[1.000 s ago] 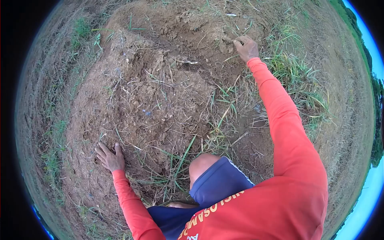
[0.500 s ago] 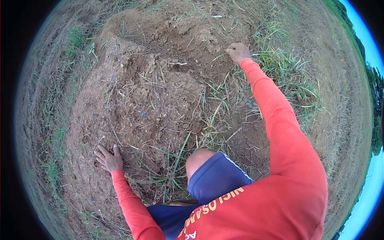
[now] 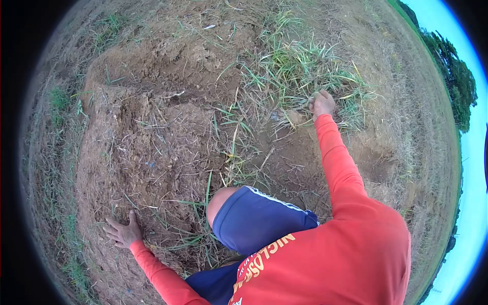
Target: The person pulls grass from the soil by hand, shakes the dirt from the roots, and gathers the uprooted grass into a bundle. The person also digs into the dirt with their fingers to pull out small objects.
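My left hand (image 3: 124, 231) rests open on the bare brown soil (image 3: 152, 173) of a low mound, fingers spread and palm down. My right hand (image 3: 322, 103) is closed, with its fingers curled in at the edge of a tuft of long green grass (image 3: 292, 61). Whatever lies between those fingers is too small to make out. A pale lump of earth (image 3: 296, 118) is just left of the right hand. Between my hands, dry stalks and loose grass blades (image 3: 234, 147) are strewn over the dirt.
My bent knee (image 3: 221, 201) in blue shorts is close to more grass (image 3: 203, 239) at the mound's base. A whitish scrap (image 3: 175, 95) lies on the soil. Dry stubble ground (image 3: 406, 132) stretches right, with a tree (image 3: 450, 76) beyond.
My right hand has moved from bare soil to the right side of the grass tuft, staying closed. The view has shifted rightward. My left hand stays spread on the soil.
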A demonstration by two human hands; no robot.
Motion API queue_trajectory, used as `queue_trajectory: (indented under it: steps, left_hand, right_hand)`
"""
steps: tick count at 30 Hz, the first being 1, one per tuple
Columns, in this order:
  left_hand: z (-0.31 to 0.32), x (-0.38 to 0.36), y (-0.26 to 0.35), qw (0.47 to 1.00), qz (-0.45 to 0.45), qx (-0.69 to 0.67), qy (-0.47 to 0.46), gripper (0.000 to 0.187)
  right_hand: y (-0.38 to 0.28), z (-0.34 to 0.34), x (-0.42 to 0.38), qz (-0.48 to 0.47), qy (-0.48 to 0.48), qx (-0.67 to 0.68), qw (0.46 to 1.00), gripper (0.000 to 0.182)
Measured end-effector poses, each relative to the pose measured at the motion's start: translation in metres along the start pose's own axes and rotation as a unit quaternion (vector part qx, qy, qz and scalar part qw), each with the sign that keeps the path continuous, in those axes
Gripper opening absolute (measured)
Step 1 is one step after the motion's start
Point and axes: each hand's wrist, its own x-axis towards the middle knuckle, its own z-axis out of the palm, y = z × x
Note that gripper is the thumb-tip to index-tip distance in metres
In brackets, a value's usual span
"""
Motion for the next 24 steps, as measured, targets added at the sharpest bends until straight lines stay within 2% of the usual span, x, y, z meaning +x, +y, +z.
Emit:
queue_trajectory:
  steps: [1,3,5,8,9,11,15,17,19,22,23,24]
  left_hand:
    - [0.006,0.006,-0.006,1.000,-0.009,0.008,-0.011,0.116]
    - [0.005,0.005,-0.006,0.998,-0.035,-0.008,-0.047,0.119]
    - [0.006,0.008,-0.008,0.996,-0.056,-0.018,-0.072,0.121]
    - [0.013,0.012,-0.012,0.993,-0.072,-0.031,-0.089,0.124]
    - [0.010,0.010,-0.011,0.992,-0.080,-0.043,-0.086,0.124]
    - [0.001,0.000,-0.003,0.989,-0.111,-0.023,-0.092,0.125]
    - [0.013,-0.002,-0.009,0.989,-0.106,-0.069,-0.079,0.122]
    - [0.010,-0.004,-0.006,0.988,-0.109,-0.067,-0.082,0.122]
    - [0.014,-0.002,-0.007,0.989,-0.108,-0.063,-0.078,0.122]
    - [0.026,0.002,-0.015,0.991,-0.103,-0.063,-0.062,0.122]
    - [0.027,0.002,-0.015,0.991,-0.103,-0.065,-0.059,0.122]
    - [0.029,0.002,-0.015,0.991,-0.102,-0.067,-0.057,0.122]
  right_hand:
    - [0.016,-0.019,-0.023,-0.038,-0.032,-0.075,0.996,0.031]
    - [0.053,-0.039,-0.064,-0.048,-0.075,-0.184,0.979,0.025]
    - [0.121,-0.040,-0.061,-0.080,-0.171,-0.230,0.955,0.019]
    - [0.106,0.020,-0.090,-0.189,-0.262,-0.301,0.897,0.026]
    - [0.094,0.048,-0.088,-0.119,-0.304,-0.288,0.900,0.027]
    - [0.049,0.109,-0.099,-0.204,-0.336,-0.267,0.880,0.029]
    - [-0.001,0.242,-0.068,-0.367,-0.346,-0.284,0.815,0.032]
    - [-0.004,0.307,-0.037,-0.392,-0.318,-0.262,0.823,0.029]
    - [-0.014,0.353,-0.016,-0.429,-0.256,-0.353,0.791,0.031]
    - [-0.028,0.388,-0.012,-0.349,-0.279,-0.402,0.799,0.035]
    - [-0.028,0.399,-0.006,-0.349,-0.293,-0.445,0.771,0.039]
    - [-0.023,0.405,-0.003,-0.357,-0.288,-0.441,0.772,0.039]
